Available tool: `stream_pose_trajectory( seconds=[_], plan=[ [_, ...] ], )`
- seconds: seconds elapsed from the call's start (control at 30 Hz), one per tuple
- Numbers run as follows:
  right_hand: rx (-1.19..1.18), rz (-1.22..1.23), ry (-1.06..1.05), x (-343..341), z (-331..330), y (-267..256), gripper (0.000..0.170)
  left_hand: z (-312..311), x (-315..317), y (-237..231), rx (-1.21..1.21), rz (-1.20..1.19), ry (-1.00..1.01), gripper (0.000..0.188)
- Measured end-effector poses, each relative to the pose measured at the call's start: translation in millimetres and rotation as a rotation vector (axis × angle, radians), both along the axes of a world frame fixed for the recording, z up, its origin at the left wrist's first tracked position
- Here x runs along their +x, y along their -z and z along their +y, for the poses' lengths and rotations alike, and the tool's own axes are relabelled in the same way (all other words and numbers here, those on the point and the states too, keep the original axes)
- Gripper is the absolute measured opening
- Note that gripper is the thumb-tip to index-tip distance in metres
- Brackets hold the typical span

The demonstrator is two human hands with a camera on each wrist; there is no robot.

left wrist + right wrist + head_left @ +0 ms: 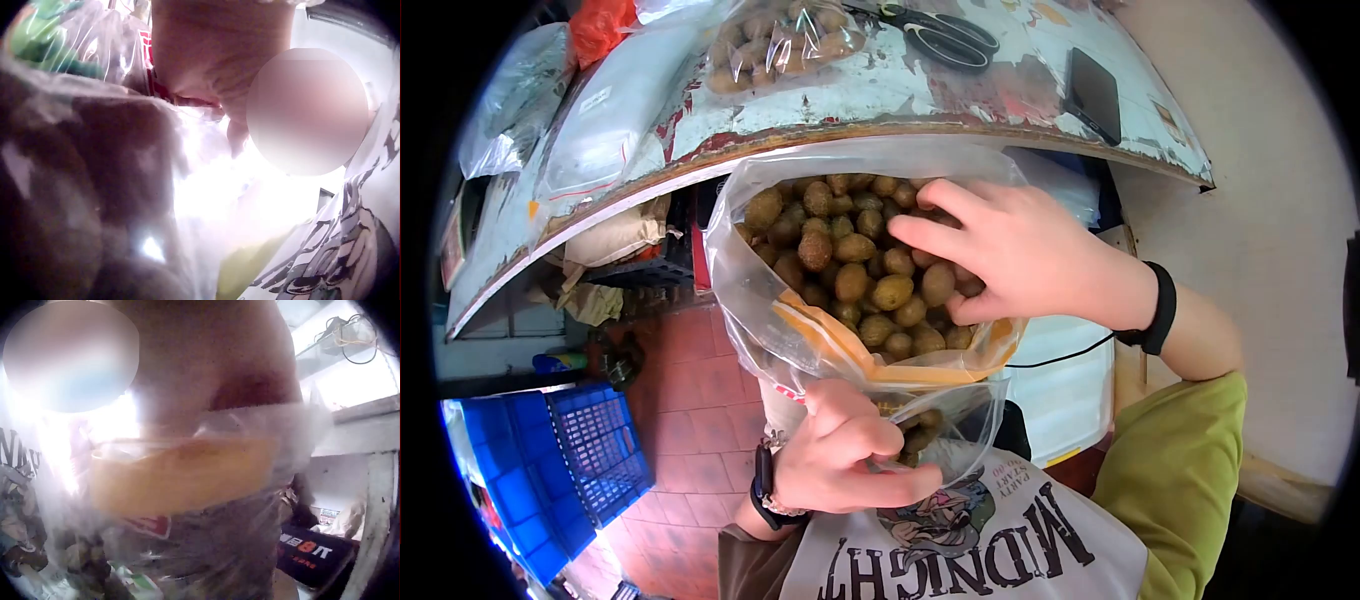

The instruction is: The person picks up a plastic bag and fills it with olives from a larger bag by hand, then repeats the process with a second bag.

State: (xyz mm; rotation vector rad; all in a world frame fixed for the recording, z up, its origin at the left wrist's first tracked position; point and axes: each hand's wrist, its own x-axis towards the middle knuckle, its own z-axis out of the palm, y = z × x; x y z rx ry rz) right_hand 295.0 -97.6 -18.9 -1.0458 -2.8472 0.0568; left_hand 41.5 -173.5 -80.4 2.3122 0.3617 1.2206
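Observation:
A big clear plastic bag (745, 270) with an orange band stands wide at the mouth below the table edge, filled with brownish-green oval fruits (855, 250) that look like olives. My right hand (1010, 245) reaches into its mouth, fingers spread over the fruits at the right side; some fingertips are hidden among them. In the right wrist view the orange band (187, 478) runs below that hand. Close to my shirt, my left hand (840, 455) pinches the rim of a small clear bag (970, 450). A few of the same fruits (920, 435) lie inside it.
On the worn table (840, 110) are a filled clear bag of fruits (775, 45), black-handled scissors (950, 40), a phone (1092, 95) and stacked plastic bags (615, 110). Blue crates (550, 470) stand on the tiled floor at left. A white lidded box (1060, 390) sits at right.

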Motion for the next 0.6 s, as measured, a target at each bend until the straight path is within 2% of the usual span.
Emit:
stream_pose_trajectory(
  seconds=[0.07,0.17,0.23,0.3,0.33,0.47,0.57,0.6],
  plan=[
    [0.015,-0.033,0.038,-3.4,0.0,0.9,0.052,-1.7,1.0,-0.1,0.017,0.011,-0.033,0.032],
    [0.009,-0.149,0.110,-10.2,4.8,3.4,0.058,-2.6,2.8,0.2,0.031,0.017,-0.064,0.032],
    [0.037,0.087,-0.020,-14.6,13.8,10.5,0.043,-2.9,3.2,0.7,0.030,0.015,-0.063,0.032],
    [0.125,0.246,-0.113,-28.4,12.0,20.1,0.042,-3.7,2.7,1.3,0.033,0.023,-0.061,0.032],
    [0.116,0.254,-0.098,-31.0,10.4,26.9,0.053,-4.3,2.0,2.0,0.034,0.026,-0.062,0.032],
    [0.084,0.303,-0.075,-35.9,14.1,28.2,0.053,-5.7,0.5,1.7,0.029,0.043,-0.051,0.031],
    [0.005,0.241,-0.063,-35.9,16.0,16.6,0.044,-4.9,-0.4,1.1,0.024,0.047,-0.046,0.030],
    [-0.167,0.346,0.013,-36.3,17.1,12.1,0.037,-4.3,-0.9,1.0,0.022,0.049,-0.040,0.030]
  ],
)
